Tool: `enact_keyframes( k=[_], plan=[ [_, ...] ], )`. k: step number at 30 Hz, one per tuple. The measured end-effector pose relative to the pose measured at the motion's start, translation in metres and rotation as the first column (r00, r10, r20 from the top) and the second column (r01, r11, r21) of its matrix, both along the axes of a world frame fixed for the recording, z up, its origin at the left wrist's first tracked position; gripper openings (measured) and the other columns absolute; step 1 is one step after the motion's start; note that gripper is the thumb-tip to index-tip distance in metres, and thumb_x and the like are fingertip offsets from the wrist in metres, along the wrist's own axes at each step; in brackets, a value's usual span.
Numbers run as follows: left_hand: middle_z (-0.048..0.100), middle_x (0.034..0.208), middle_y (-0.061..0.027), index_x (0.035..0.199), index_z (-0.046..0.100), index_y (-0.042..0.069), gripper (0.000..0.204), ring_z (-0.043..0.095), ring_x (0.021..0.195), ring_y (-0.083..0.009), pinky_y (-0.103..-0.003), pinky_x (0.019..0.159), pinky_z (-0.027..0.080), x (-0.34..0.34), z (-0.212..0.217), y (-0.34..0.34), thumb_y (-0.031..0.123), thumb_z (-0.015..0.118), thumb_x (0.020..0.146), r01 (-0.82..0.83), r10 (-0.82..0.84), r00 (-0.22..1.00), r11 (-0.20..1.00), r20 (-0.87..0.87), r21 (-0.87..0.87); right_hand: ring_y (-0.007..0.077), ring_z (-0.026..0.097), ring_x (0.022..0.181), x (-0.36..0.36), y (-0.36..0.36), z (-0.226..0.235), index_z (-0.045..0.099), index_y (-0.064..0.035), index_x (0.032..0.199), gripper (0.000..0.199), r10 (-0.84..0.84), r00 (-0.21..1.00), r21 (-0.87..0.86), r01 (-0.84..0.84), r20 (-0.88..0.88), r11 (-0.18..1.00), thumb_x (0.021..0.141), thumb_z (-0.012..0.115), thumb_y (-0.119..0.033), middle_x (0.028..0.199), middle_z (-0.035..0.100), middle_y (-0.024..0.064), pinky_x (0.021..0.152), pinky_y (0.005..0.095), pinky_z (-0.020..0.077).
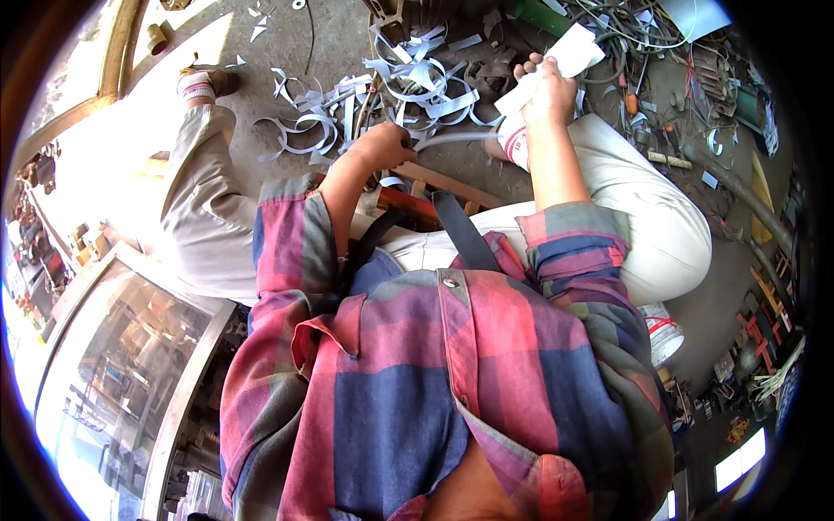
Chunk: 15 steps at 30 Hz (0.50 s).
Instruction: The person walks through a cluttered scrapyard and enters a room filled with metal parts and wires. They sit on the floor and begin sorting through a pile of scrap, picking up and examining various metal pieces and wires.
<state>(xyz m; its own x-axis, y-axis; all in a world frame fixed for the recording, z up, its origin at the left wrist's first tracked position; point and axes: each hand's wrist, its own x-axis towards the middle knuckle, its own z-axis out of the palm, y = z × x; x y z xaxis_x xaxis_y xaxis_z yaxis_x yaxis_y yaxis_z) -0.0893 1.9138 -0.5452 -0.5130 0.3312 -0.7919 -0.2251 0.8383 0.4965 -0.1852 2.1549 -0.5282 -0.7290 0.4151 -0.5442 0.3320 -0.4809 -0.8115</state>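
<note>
In the upper middle of the frame, above the person's knees, the right hand (549, 87) is clamped around a white sheet-metal piece (569, 62) held up off the concrete floor (339, 35), while the left hand (382, 143) is closed on a tool whose pale blade or strip (456, 137) reaches toward that piece; whether it is a pair of snips I cannot tell. A heap of curled metal offcuts (382, 91) already lies on the floor just beyond the hands, so much trimming looks done, and the held piece seems not yet finished.
</note>
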Motion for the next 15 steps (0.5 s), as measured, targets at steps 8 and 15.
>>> enact_keyframes(
  k=[8, 15],
  plan=[
    [0.065, 0.088, -0.0116, 0.091, 0.066, 0.010, 0.024, 0.061, 0.088, -0.0283, -0.038, 0.076, 0.049, 0.014, -0.025, -0.005, 0.028, 0.066, 0.074, 0.220, -0.277, 0.948, 0.925, -0.154, -0.310, 0.0144, 0.046, 0.059, 0.003, -0.006, 0.001, 0.048, 0.0017, 0.108, 0.021, 0.027, 1.000, -0.014, -0.027, -0.013, 1.000, 0.092, 0.046, -0.013, 0.077, 0.051, 0.0068, 0.051, 0.0313, 0.0453],
    [0.050, 0.119, -0.0123, 0.109, 0.057, 0.007, 0.037, 0.052, 0.105, -0.0302, -0.036, 0.086, 0.046, -0.006, -0.038, 0.061, 0.000, 0.054, 0.073, 0.212, -0.067, 0.781, 0.964, -0.621, 0.163, 0.0127, 0.055, 0.058, 0.006, -0.007, -0.006, 0.052, -0.0023, 0.102, 0.016, 0.000, 0.995, 0.112, -0.011, 0.099, 0.994, 0.092, 0.046, -0.013, 0.077, 0.061, 0.0068, 0.049, 0.0266, 0.0478]
  ],
)
